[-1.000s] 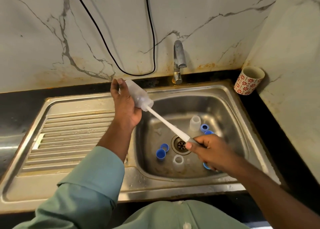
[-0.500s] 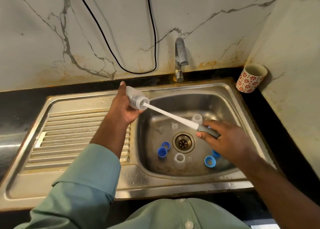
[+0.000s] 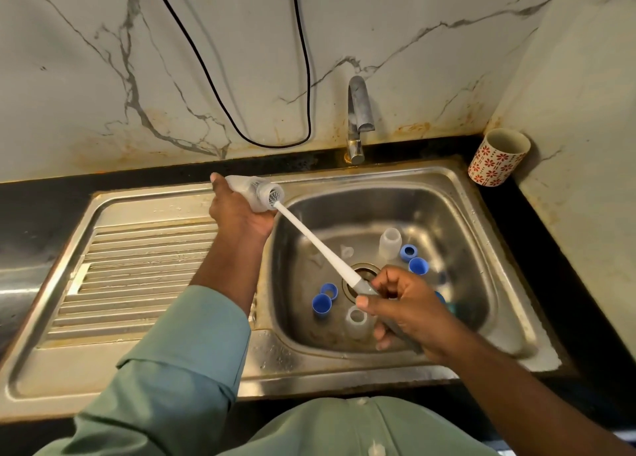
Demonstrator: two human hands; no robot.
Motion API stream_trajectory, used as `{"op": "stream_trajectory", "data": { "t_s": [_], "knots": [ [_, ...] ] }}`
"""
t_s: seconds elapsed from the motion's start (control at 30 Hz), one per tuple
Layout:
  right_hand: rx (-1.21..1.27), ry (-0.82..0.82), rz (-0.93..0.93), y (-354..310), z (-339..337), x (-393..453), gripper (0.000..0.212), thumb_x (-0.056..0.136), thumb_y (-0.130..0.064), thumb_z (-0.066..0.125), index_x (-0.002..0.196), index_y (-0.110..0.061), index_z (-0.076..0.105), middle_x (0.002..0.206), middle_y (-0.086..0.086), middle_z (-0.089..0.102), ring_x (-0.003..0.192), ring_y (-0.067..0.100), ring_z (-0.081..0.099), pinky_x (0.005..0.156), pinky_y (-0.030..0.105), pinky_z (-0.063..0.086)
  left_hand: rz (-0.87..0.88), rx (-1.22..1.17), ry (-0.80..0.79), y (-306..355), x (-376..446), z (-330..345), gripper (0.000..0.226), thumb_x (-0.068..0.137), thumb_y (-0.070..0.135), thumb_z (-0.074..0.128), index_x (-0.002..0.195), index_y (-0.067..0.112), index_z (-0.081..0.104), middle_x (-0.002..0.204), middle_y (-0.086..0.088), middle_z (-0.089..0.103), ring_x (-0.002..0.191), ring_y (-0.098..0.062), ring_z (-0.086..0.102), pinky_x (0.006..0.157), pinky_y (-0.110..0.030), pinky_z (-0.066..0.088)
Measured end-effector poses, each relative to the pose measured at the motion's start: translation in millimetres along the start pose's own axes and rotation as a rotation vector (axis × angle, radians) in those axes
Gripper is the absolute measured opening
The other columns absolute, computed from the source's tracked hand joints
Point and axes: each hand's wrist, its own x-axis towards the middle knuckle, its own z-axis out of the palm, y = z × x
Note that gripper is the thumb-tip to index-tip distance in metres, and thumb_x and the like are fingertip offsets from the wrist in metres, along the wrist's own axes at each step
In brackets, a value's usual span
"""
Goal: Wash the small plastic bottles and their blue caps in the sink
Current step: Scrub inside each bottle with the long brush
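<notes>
Over the sink's left rim, our left hand [image 3: 241,214] wraps its fingers round a small clear bottle [image 3: 253,194], holding it on its side with the mouth turned toward the basin. Our right hand [image 3: 409,309] grips the grey handle of the bottle brush [image 3: 316,245] out over the middle of the basin, and the white shaft runs up and left from it so that the bristle head sits just inside the bottle's mouth.

We judge this is the scrubbing step, and the way to do it well is to keep shaft and bottle in one line, so the bristles slide along the wall rather than jam at the neck. We push the head right to the base, twist, then draw back. The left grip wants to be firm enough to stop the bottle spinning, yet not so tight that thin plastic buckles.

Further out, on the basin floor, a second bottle [image 3: 390,242] stands near the back, right of the drain [image 3: 363,276], with two blue caps [image 3: 418,265] just beside it. Another bottle [image 3: 358,321] stands toward the front edge, just beside our right hand, and two more blue caps [image 3: 321,304] lie left of the drain. The tap [image 3: 359,118] rises at the back rim; we see no water running, so a rinse looks yet to come.
</notes>
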Motion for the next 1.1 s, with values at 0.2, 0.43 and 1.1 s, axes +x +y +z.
{"op": "stream_trajectory", "data": {
  "t_s": [0.2,0.43,1.1],
  "knots": [
    [0.168,-0.228,0.231,-21.5,3.0,-5.1,0.034,0.089,-0.032,0.063,0.099,0.000,0.060,0.066,0.013,0.059,0.048,0.019,0.054,0.053,0.033,0.051,0.393,0.074,0.116,-8.0,-7.9,2.5,0.043,0.098,0.042,0.057,0.132,0.023,0.039,0.117,-0.002,0.050,0.099,-0.017,0.059,0.067,-0.025,0.058],
    [-1.279,0.275,-0.308,-70.0,-13.0,-7.4,0.027,0.092,-0.035,0.062,0.110,-0.029,0.044,0.087,-0.006,0.062,0.069,0.011,0.059,0.061,0.030,0.049,0.795,0.482,-0.026,-13.3,-0.5,-15.6,0.023,0.100,0.026,0.056,0.120,0.014,0.052,0.105,0.004,0.054,0.091,-0.002,0.055,0.074,-0.011,0.047],
    [-1.289,0.728,-0.981,-70.8,-95.5,66.7,0.046,0.098,-0.052,0.042,0.082,-0.017,0.067,0.070,0.002,0.066,0.063,0.022,0.053,0.062,0.029,0.029,-0.110,0.516,-0.180,-2.7,0.3,-41.7,0.031,0.098,0.032,0.056,0.123,0.015,0.049,0.093,-0.012,0.057,0.072,-0.023,0.063,0.052,-0.035,0.056]
  ]
}}
